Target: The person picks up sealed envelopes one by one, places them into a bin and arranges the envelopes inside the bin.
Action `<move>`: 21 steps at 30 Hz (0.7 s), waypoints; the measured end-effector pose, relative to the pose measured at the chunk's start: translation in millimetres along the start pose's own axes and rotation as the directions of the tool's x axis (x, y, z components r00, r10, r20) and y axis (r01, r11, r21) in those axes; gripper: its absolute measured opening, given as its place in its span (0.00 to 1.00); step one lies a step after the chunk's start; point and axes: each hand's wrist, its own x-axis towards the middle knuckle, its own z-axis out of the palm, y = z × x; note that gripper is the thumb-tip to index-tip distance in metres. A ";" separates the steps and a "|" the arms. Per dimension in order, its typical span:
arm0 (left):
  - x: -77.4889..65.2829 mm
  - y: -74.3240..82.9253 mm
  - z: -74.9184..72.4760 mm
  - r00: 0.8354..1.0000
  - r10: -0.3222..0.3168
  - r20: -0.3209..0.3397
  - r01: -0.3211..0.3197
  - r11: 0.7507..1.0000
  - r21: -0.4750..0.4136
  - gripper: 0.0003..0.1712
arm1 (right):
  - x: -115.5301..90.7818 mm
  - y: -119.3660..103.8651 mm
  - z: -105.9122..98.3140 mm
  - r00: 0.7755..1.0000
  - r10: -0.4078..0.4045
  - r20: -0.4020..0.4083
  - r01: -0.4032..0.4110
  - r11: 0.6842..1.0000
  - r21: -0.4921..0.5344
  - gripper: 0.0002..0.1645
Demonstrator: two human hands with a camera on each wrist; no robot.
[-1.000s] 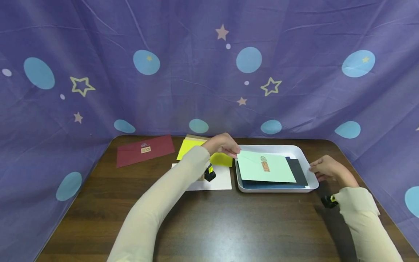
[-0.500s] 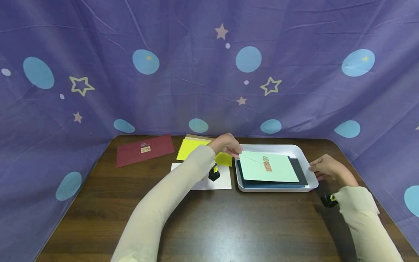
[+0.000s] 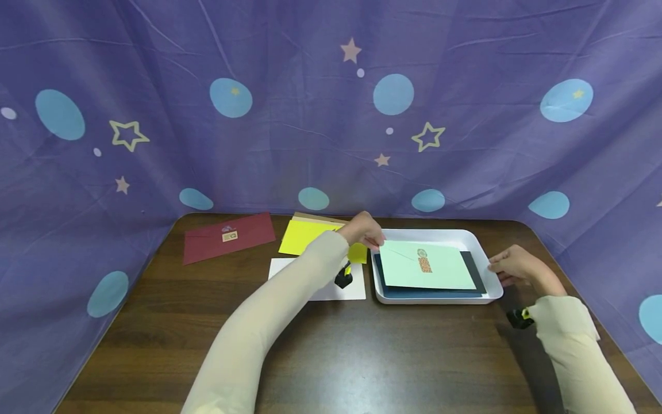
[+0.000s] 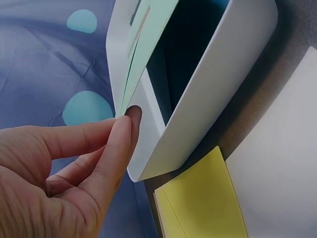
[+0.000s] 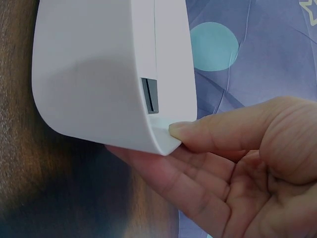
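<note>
Between thumb and fingers, my left hand (image 3: 366,231) pinches one corner of a mint-green envelope (image 3: 408,270), which bears an orange-brown sticker. That envelope lies over the white tray (image 3: 431,234), its held corner raised in the left wrist view. Below it in the tray are a black envelope (image 3: 473,273) and a dark blue one (image 3: 431,293), both partly covered. At the tray's right end, my right hand (image 3: 522,267) grips the rim, thumb inside and fingers underneath, as the right wrist view shows.
Left of the tray lie a yellow envelope (image 3: 300,236) on a tan one (image 3: 315,218), and a white envelope (image 3: 338,292), partly behind my left forearm. A dark red envelope (image 3: 248,233) is at the table's back left. A purple patterned cloth (image 3: 310,161) hangs behind the table.
My left hand has shifted a little to the right, and the mint-green envelope has slid right with it, covering more of the black one. My right hand keeps its hold on the tray.
</note>
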 end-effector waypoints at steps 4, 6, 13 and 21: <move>-0.3 -1.2 7.4 0.998 0.024 -0.058 -0.022 0.999 0.027 0.09 | 0.7 0.6 0.6 1.000 0.003 -0.003 -0.002 1.000 0.004 0.28; -0.1 -1.1 10.2 0.996 0.029 -0.083 -0.026 0.999 0.038 0.09 | 0.9 0.9 1.1 1.000 0.001 -0.003 -0.001 1.000 0.008 0.28; 2.4 0.5 13.2 0.994 0.031 -0.106 -0.017 0.992 0.128 0.09 | 0.4 1.8 1.8 1.000 0.000 0.003 0.000 1.000 0.023 0.28; 9.3 -1.1 15.8 0.995 0.042 -0.095 -0.021 0.976 0.216 0.21 | 0.1 1.5 1.4 1.000 0.010 -0.006 -0.010 1.000 0.009 0.29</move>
